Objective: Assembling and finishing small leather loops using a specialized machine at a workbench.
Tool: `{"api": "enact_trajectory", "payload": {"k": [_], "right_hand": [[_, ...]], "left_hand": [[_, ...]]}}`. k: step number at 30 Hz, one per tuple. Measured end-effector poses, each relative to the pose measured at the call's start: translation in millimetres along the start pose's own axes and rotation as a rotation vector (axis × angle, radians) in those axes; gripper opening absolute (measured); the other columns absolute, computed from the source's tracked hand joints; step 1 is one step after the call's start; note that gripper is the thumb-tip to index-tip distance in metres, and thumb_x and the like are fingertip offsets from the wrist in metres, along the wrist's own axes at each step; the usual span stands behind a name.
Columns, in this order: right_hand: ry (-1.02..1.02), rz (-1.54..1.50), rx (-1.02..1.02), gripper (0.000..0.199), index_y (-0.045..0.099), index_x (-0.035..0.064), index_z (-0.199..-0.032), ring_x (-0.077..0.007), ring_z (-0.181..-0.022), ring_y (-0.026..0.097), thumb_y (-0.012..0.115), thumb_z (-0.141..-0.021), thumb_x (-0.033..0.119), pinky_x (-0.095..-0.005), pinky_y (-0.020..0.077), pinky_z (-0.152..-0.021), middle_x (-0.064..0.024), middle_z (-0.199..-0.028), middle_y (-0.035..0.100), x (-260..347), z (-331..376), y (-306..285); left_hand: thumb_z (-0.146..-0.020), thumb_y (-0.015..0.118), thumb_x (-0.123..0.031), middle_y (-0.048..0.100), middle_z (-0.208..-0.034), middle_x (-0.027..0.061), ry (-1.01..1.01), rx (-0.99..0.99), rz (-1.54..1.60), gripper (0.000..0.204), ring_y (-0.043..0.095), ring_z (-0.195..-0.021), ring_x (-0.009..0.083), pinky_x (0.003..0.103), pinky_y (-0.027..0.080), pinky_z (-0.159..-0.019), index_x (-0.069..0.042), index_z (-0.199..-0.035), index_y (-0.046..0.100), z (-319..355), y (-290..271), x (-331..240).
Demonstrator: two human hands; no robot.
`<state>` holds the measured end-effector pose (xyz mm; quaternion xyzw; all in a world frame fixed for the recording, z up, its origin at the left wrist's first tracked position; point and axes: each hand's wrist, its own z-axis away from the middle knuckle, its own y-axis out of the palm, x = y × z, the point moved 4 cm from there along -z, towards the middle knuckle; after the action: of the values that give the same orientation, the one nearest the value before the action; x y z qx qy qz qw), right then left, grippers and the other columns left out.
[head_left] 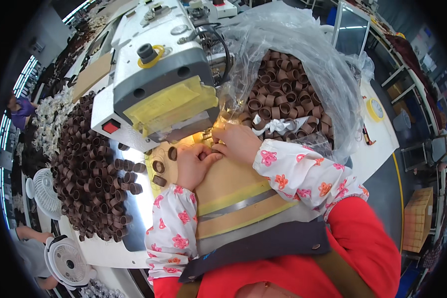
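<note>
Curling half-closed by sewing machine (156, 74), left hand (190, 165) and right hand (241, 144) close together; whether either clamps anything, can't tell.

Left hand (191, 165) and right hand (239, 143) are held at sewing machine (159, 62), brown rings (87, 174) piled left, bagged right.

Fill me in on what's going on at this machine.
A person in red has the left hand and right hand close together below the head of a white and grey machine; whatever the fingers hold is hidden. Brown rings are heaped to the left, and more sit in a clear plastic bag to the right.
</note>
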<state>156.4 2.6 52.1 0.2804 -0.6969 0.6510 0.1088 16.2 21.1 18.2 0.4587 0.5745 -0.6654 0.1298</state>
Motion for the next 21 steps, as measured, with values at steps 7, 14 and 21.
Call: {"api": "enact_trajectory", "payload": {"k": [7,14,21], "right_hand": [[-0.019,-0.62,0.117,0.016,0.057,0.0008,-0.086,-0.0152,-0.062,0.056,0.06,-0.076,0.013,-0.0282,0.0444,-0.059,-0.0095,-0.07,0.059,-33,-16,33],[-0.337,-0.304,0.144,0.01,0.057,0.0103,-0.079,-0.0285,-0.068,0.059,0.053,-0.072,0.005,-0.0357,0.0464,-0.059,-0.0076,-0.072,0.06,21,30,22],[-0.127,-0.353,0.174,0.013,0.058,0.0046,-0.085,-0.027,-0.066,0.059,0.057,-0.072,0.007,-0.0356,0.0457,-0.061,-0.0115,-0.07,0.06,-11,3,8]], "left_hand": [[-0.077,0.06,-0.016,0.054,-0.059,0.0092,0.14,-0.251,0.037,0.012,0.051,-0.054,0.0223,0.033,0.036,-0.058,-0.005,-0.073,0.06,-1,-4,-4],[-0.084,0.049,-0.012,0.061,-0.07,0.0067,0.477,-0.091,-0.088,0.012,0.057,-0.065,0.0257,0.037,0.039,-0.078,-0.008,-0.085,0.06,-9,-3,-22],[-0.082,0.056,-0.023,0.059,-0.06,0.0047,0.286,-0.139,-0.279,0.014,0.056,-0.056,0.0205,0.037,0.034,-0.083,-0.012,-0.088,0.061,-1,-14,7]]}}
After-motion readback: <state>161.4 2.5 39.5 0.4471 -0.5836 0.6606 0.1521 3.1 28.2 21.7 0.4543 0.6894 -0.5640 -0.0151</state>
